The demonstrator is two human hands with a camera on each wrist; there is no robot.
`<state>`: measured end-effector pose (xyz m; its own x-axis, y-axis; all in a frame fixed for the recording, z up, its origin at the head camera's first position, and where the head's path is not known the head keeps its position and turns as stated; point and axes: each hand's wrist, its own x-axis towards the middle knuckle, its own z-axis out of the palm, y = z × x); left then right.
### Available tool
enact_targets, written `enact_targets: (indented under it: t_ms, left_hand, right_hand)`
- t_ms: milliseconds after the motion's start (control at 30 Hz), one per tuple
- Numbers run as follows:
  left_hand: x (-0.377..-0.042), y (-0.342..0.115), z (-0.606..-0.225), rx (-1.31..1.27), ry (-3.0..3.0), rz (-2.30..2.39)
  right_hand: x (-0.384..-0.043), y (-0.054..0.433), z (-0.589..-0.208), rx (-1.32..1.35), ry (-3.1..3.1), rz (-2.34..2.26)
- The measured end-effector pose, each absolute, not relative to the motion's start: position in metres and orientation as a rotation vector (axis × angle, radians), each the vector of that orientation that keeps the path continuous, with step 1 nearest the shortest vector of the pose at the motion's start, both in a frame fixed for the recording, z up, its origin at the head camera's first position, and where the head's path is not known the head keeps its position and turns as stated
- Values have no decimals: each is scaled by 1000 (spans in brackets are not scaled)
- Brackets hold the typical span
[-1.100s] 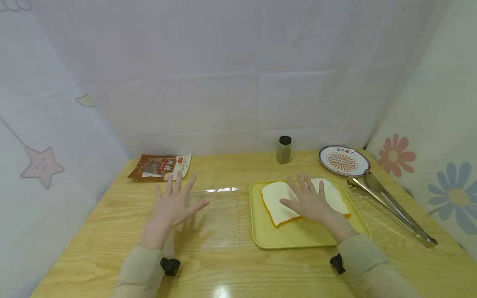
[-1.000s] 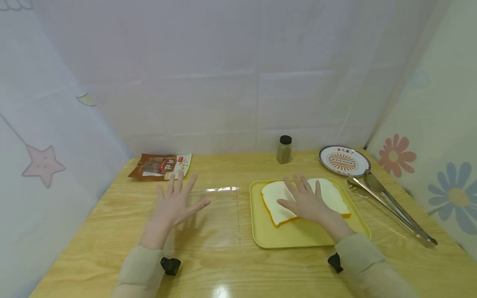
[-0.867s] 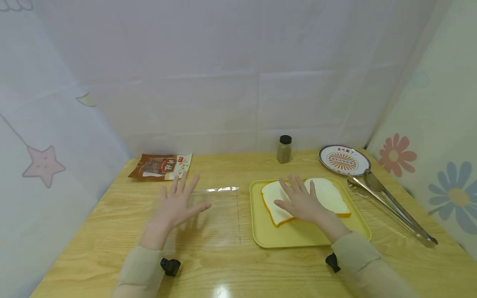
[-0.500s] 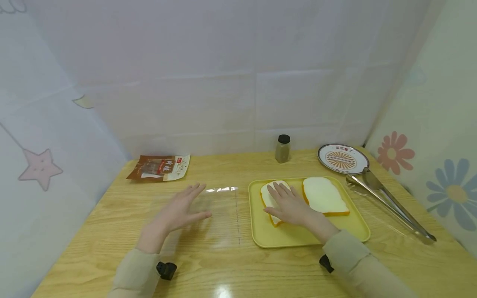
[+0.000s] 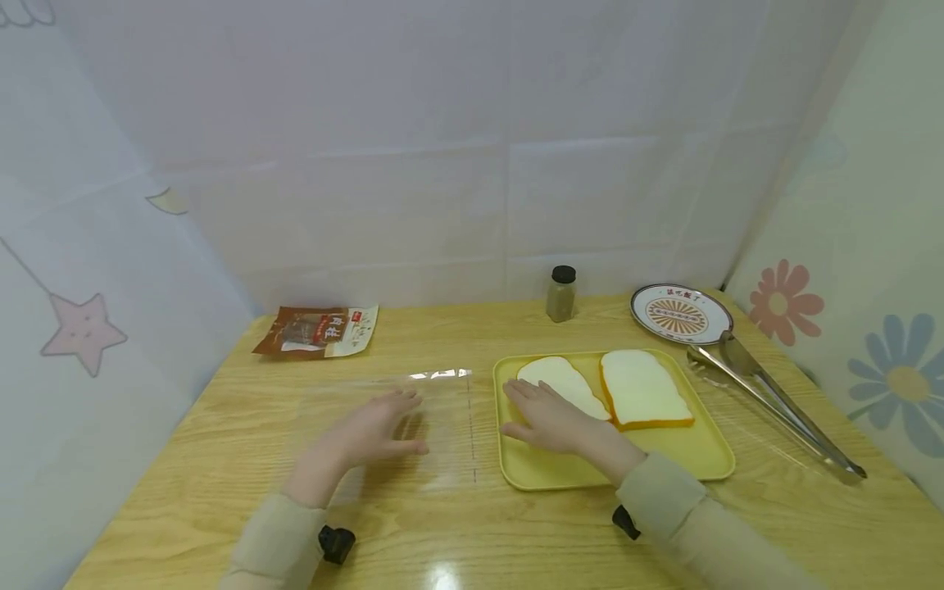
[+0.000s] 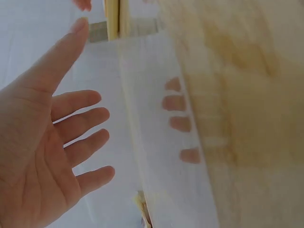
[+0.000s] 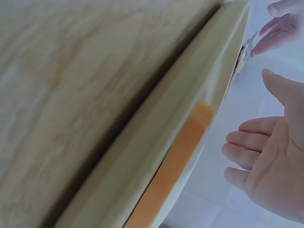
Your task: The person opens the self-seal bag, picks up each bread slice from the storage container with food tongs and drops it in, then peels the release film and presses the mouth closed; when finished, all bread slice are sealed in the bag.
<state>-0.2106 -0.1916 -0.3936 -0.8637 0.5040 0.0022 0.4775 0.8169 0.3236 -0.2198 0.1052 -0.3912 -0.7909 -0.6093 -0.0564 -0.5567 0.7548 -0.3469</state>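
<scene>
My left hand [image 5: 376,430] hovers above a clear plastic sheet [image 5: 450,459] lying on the wooden table. Its fingers are loosely extended and hold nothing, as the left wrist view also shows. My right hand [image 5: 549,418] is over the left part of a yellow tray [image 5: 619,471], fingers relaxed and holding nothing. Partly behind that hand is one bread slice [image 5: 564,381] with an orange crust. Another bread slice [image 5: 645,385] lies to its right on the tray. In the right wrist view a slice's orange edge [image 7: 171,166] shows beyond the tray's rim, apart from the palm.
A brown and white food packet [image 5: 317,332] lies at the back left. A small black-capped jar [image 5: 562,295] stands at the back. To the right are a patterned plate [image 5: 682,315] and metal tongs [image 5: 782,414]. Cloth walls [image 5: 413,205] enclose the table.
My right hand has moved left and nearer across the tray, uncovering the right slice and more of the left one. My left hand has lowered and shifted slightly right, its spread fingers drawing closer together.
</scene>
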Motion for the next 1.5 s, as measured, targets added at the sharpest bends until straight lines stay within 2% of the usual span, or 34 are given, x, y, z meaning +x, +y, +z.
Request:
enact_targets:
  t_ms: [733, 1500]
  left_hand:
    - [-214, -190, -403, 591, 2837, 528]
    - [-222, -191, -403, 609, 2894, 532]
  right_hand:
    - [-224, 54, -399, -1149, 2769, -243]
    - [-220, 36, -395, -970, 2625, 36]
